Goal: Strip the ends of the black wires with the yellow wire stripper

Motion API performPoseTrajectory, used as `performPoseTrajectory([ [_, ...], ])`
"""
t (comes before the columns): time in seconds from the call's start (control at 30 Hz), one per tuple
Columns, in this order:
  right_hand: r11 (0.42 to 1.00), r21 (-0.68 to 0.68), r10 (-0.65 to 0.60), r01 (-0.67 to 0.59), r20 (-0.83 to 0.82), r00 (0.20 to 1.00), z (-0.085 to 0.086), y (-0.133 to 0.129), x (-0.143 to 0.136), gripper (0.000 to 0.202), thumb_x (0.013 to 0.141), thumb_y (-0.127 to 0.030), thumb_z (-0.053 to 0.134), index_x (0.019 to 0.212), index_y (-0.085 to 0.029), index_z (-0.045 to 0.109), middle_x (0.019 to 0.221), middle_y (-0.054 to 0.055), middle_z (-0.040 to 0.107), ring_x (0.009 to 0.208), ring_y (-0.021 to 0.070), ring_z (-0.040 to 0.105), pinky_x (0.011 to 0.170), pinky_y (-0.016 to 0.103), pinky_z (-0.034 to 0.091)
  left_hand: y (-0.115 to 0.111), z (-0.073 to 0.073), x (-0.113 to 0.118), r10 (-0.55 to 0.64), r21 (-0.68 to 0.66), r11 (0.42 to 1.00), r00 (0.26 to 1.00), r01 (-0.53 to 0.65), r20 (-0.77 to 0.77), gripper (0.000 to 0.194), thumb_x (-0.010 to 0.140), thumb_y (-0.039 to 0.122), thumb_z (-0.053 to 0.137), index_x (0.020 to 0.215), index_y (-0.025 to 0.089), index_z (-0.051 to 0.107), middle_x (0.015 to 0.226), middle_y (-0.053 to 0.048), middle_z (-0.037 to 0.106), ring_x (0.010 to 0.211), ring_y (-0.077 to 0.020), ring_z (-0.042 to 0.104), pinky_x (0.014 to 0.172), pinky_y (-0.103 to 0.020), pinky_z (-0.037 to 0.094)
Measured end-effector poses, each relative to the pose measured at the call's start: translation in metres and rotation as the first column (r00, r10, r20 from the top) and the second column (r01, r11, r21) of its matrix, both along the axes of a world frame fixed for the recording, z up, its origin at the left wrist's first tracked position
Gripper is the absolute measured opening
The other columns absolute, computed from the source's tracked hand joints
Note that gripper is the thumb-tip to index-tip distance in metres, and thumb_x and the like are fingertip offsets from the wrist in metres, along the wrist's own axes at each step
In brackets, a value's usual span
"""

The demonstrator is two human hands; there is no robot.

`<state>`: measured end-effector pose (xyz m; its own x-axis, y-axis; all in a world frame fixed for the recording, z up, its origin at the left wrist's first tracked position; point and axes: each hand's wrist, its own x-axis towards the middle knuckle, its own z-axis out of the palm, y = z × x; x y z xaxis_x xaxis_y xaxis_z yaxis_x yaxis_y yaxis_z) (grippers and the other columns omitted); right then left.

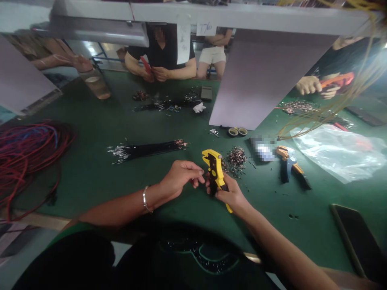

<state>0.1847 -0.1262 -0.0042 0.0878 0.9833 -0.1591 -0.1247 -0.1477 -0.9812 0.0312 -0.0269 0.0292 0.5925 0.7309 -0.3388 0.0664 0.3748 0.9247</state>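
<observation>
My right hand (231,192) is wrapped round the handles of a yellow and black hand tool (214,167), its head pointing up and away from me. Just left of the tool, my left hand (183,177) has its thumb and fingertips brought together; anything between them is too small to make out. A bundle of black wires (151,149) with bare, shiny ends lies beyond my left hand. Small metal terminals (236,161) form a loose pile right behind the tool.
Red and blue cable coils (27,161) lie at left. A blue and orange tool (292,165), clear plastic bag (341,153) and phone (356,237) are on the right. A white divider (260,76) stands beyond the pile; people work across the green table (90,121).
</observation>
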Motion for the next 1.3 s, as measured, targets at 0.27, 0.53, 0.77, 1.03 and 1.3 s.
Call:
performPoseTrajectory([
  [0.27,0.998,0.035,0.046,-0.053,0.168,0.985,0.009,0.000,-0.004,0.027,0.057,-0.015,0.051,0.083,-0.019,0.054,0.075,0.001,0.061,0.067,0.0164,0.057,0.064,0.030,0.046,-0.003,0.000,0.002,-0.032,0.057,0.998,0.999,0.033,-0.016,0.010,0.071,0.016,0.065,0.063,0.011,0.066,0.055,-0.004,0.065,0.041,-0.0069,0.049,0.044,-0.023,0.040],
  [0.53,0.980,0.185,-0.036,-0.072,0.524,0.851,-0.002,-0.005,-0.008,0.027,0.063,-0.013,0.048,0.089,-0.020,0.052,0.075,0.001,0.060,0.065,0.0166,0.057,0.062,0.029,0.047,-0.010,0.005,0.000,-0.069,0.114,0.991,0.997,0.073,-0.033,0.009,0.069,0.010,0.061,0.061,0.011,0.065,0.055,-0.002,0.064,0.043,-0.0063,0.049,0.046,-0.020,0.041],
  [0.77,0.867,0.471,-0.316,-0.159,0.769,0.555,-0.010,-0.013,-0.008,0.048,0.070,-0.015,0.049,0.117,-0.019,0.042,0.097,0.012,0.065,0.087,0.0267,0.064,0.075,0.039,0.052,-0.012,0.003,-0.008,-0.129,0.228,0.965,0.992,0.129,-0.014,0.008,0.065,0.009,0.063,0.064,0.013,0.070,0.056,-0.001,0.065,0.048,-0.0072,0.051,0.049,-0.019,0.041],
  [1.03,0.762,0.586,-0.485,-0.275,0.798,0.358,-0.006,-0.017,-0.004,0.046,0.076,-0.017,0.046,0.122,-0.015,0.038,0.095,0.013,0.063,0.085,0.0267,0.063,0.070,0.040,0.054,-0.016,0.008,-0.010,-0.157,0.283,0.950,0.986,0.133,0.064,0.017,0.060,0.024,0.080,0.056,0.013,0.067,0.055,0.000,0.064,0.053,-0.0095,0.055,0.056,-0.021,0.049],
  [1.3,0.752,0.593,-0.499,-0.289,0.797,0.339,-0.007,-0.015,-0.005,0.040,0.077,-0.016,0.046,0.116,-0.012,0.042,0.093,0.014,0.061,0.084,0.0258,0.061,0.067,0.037,0.054,-0.013,-0.002,-0.013,-0.173,0.374,0.915,0.984,0.150,0.031,0.025,0.067,0.031,0.075,0.053,0.014,0.063,0.047,0.002,0.056,0.049,-0.0087,0.052,0.053,-0.020,0.048],
])
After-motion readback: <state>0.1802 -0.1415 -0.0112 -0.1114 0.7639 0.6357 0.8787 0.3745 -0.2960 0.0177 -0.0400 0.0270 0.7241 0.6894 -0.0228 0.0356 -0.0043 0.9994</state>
